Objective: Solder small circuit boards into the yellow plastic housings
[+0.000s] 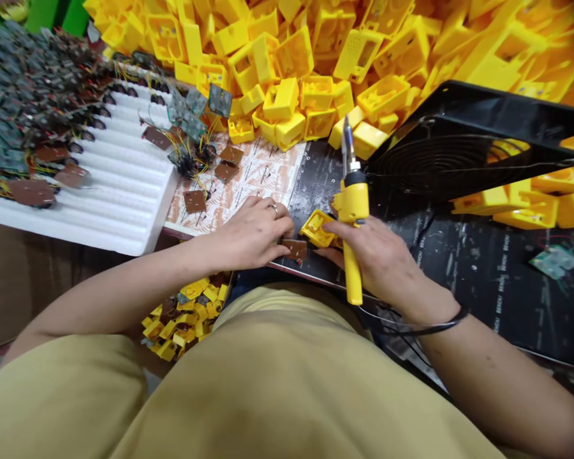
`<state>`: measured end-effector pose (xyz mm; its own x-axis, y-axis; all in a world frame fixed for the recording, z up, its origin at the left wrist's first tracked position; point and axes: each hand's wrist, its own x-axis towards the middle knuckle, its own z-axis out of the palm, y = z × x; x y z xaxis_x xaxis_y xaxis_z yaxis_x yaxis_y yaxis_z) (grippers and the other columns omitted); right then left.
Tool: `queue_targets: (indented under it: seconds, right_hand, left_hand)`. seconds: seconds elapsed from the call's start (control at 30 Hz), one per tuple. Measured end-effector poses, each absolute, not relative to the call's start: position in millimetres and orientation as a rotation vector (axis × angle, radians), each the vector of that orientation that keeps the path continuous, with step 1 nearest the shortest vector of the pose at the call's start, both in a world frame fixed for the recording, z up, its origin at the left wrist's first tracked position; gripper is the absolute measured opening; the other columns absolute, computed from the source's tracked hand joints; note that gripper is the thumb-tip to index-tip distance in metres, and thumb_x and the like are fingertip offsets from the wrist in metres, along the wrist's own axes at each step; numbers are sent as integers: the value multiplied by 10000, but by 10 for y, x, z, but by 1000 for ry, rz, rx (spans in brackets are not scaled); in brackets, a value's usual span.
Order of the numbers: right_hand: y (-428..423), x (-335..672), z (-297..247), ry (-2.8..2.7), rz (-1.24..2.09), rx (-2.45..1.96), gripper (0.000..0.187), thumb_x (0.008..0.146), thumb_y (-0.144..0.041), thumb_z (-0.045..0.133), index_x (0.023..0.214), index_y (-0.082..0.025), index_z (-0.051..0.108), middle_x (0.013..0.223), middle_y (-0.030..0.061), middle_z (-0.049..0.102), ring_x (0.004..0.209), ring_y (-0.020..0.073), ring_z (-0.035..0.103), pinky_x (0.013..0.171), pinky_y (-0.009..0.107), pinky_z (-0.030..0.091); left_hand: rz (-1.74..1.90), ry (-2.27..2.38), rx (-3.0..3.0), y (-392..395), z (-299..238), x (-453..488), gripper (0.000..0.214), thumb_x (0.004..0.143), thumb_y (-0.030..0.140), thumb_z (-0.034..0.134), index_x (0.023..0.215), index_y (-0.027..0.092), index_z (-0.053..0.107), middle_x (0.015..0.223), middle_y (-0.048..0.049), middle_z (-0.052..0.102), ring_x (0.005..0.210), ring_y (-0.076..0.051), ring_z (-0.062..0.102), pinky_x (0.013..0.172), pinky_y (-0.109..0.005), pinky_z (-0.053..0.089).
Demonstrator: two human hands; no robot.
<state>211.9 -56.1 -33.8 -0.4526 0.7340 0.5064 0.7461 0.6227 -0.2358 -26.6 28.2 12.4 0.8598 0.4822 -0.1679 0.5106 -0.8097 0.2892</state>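
Observation:
My left hand (261, 233) has its thumb and fingers closed at a small brown circuit board (295, 249) near the table's front edge. My right hand (380, 258) grips a yellow soldering iron (354, 203), its metal tip pointing up and away from me. The thumb of that hand reaches over a small yellow plastic housing (317, 228), open side up, just behind the board. Its forefinger extends close to the board's right end; whether they touch is unclear. Several more brown boards (194, 201) with wires lie beyond my left hand.
Yellow housings (280, 99) are heaped across the back. A black fan (440, 150) stands at right, with a green circuit board (555, 260) nearer me. Wired boards (29, 95) pile on ribbed white foam (129, 185) at left. Below the edge sit more yellow pieces (186, 319).

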Motion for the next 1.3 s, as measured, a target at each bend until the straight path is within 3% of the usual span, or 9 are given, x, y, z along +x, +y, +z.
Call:
queue_targets:
  seconds: [0.13,0.33,0.47,0.63,0.83,0.97,1.1,1.2,1.3]
  right_hand:
    - [-616,2141,-381,-2254,-6,-1179,356,894,-186,632,1224,-211,503,969,65,687,920,216,670,786,345,563]
    - [-637,2072,-378,-2178,-32,-1266,508,822,-379,736,1219,-175,494,974,101,665,985,273,649,873,415,541]
    - [-554,1941,-400,-2159,-84,-1294,389,865,-294,688,1183,-168,504,934,95,660,820,230,640,735,353,531]
    - [-536,1873,-364,-2296,52,-1107,319,880,-150,634,1162,-214,502,1006,59,673,977,206,652,838,333,534]
    - [-596,2040,-297,-2346,111,-1115,411,857,-299,703,1203,-189,510,1109,111,670,1103,287,627,1039,551,449]
    - [-653,2234,-298,-2339,227,-1172,464,857,-321,696,1244,-160,497,1187,148,637,1116,281,623,938,436,539]
    - [-701,2289,-326,-2289,233,-1194,392,876,-182,654,1236,-162,500,1179,124,648,996,228,671,806,327,572]
    - [-701,2241,-340,-2280,225,-1163,400,880,-216,658,1244,-163,499,1146,120,657,1027,238,668,827,333,571]
    - [-687,2170,-350,-2271,232,-1128,495,853,-307,705,1272,-171,478,1095,115,667,1134,271,628,921,390,551]
  left_hand:
    - [82,782,2258,512,233,-393,156,854,315,610,905,171,638,817,-24,707,756,-144,646,713,-293,510]
    - [691,897,2051,921,420,-432,440,851,521,654,1129,181,615,1041,-34,709,828,-125,593,783,-336,542]
    - [639,865,2273,1038,436,-410,376,930,470,559,1064,124,618,1035,-51,707,884,-124,590,837,-326,536]
    - [587,649,2582,1047,329,-584,142,893,221,554,925,179,686,1141,-65,676,1049,-163,620,950,-332,505]
    - [135,353,2738,795,113,-788,304,874,100,483,895,235,755,1319,-62,629,1290,-228,530,1068,-402,446]
    - [19,512,2668,600,137,-775,375,859,64,434,960,240,748,1365,-33,611,1249,-171,573,1034,-315,461]
    - [111,976,2672,452,203,-635,389,865,238,450,1187,180,659,1241,-85,667,1079,-210,644,950,-356,492]
    - [127,1311,2773,367,171,-482,496,860,527,480,1058,122,686,1023,-137,701,1022,-300,633,909,-435,478]
    - [-88,1409,2853,290,86,-372,610,838,667,478,977,112,691,887,-145,702,977,-331,635,880,-467,464]
